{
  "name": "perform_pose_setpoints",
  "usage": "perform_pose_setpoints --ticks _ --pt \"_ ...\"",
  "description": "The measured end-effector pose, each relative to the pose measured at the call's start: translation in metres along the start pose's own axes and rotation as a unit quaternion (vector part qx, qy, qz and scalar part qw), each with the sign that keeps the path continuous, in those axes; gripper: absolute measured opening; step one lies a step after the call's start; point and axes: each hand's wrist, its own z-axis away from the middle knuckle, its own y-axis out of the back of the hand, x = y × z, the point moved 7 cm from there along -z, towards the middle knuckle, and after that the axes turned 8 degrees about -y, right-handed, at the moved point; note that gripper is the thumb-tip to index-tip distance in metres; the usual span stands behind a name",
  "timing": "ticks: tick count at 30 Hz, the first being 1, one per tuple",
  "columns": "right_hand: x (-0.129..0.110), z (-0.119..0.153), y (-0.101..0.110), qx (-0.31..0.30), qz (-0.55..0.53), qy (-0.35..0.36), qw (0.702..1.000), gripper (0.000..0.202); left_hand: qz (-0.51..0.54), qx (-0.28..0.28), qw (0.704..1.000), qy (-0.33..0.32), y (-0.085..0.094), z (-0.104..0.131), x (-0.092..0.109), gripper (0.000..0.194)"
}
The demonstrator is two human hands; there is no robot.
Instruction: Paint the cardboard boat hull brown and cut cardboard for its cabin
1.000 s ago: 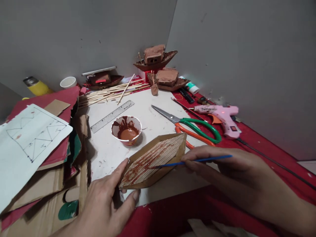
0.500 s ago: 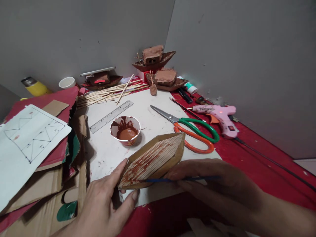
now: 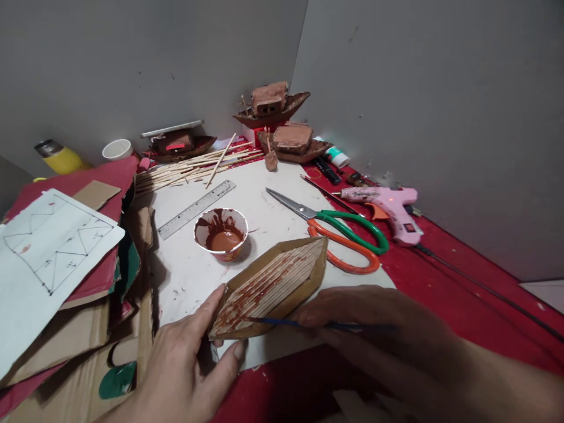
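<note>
My left hand [image 3: 189,358] grips the near-left end of a cardboard boat [image 3: 286,276], thumb below and fingers along its side. Ridged strips line the inside of the boat, streaked with wet brown paint mostly toward the left end. In my right hand [image 3: 365,329] is a thin blue paintbrush [image 3: 277,322], pinched between thumb and fingers. Its tip touches the strips near the boat's left end. Just behind the boat stands a paper cup [image 3: 221,234] with brown paint inside and smeared on its wall.
Scissors [image 3: 348,232] lie right of the boat, with a pink glue gun [image 3: 390,208] and its cord beyond. A ruler [image 3: 197,208], wooden sticks [image 3: 194,166] and brown model boats [image 3: 291,141] are behind. Stacked cardboard [image 3: 83,329] and a drawing sheet [image 3: 57,247] fill the left.
The brush tip has shifted slightly along the strips near the boat's left end. Both hands keep their hold, and the whole view has moved a little.
</note>
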Motion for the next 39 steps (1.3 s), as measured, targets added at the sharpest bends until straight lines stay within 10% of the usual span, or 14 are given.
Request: perform_pose_setpoints --ticks 39 --pt "-0.004 -0.001 0.02 0.043 0.085 -0.002 0.995 0.038 -0.014 -0.002 1.0 -0.005 0.0 -0.001 0.001 0.056"
